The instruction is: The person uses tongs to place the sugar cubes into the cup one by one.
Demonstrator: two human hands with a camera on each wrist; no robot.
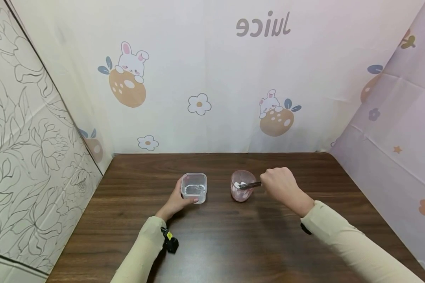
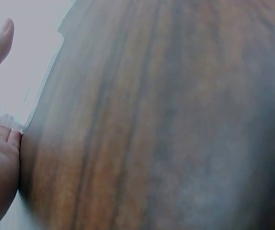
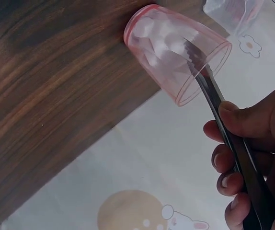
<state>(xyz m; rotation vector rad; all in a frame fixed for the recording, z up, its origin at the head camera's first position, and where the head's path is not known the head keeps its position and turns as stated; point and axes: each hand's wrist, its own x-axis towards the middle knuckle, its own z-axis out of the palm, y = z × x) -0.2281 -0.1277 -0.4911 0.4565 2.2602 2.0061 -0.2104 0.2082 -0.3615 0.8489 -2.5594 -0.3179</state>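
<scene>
A clear square plastic container [image 1: 194, 179] stands on the table, and my left hand [image 1: 174, 201] grips its left side, with the thumb along the front. To its right is a translucent pink cup [image 1: 240, 198] holding several white pieces [image 1: 236, 185]. My right hand [image 1: 281, 186] grips a pair of dark metal tongs [image 3: 233, 139] around the handle. The serrated tips of the tongs are inside the cup among the white pieces. Whether the tips pinch a piece cannot be told. In the left wrist view, the container is washed out by glare.
The brown wooden table [image 1: 219, 243] ends at a patterned cloth backdrop [image 1: 205, 70] behind. A white panel with line-drawn flowers [image 1: 32, 137] borders the left side, and more patterned cloth [image 1: 400, 157] hangs on the right.
</scene>
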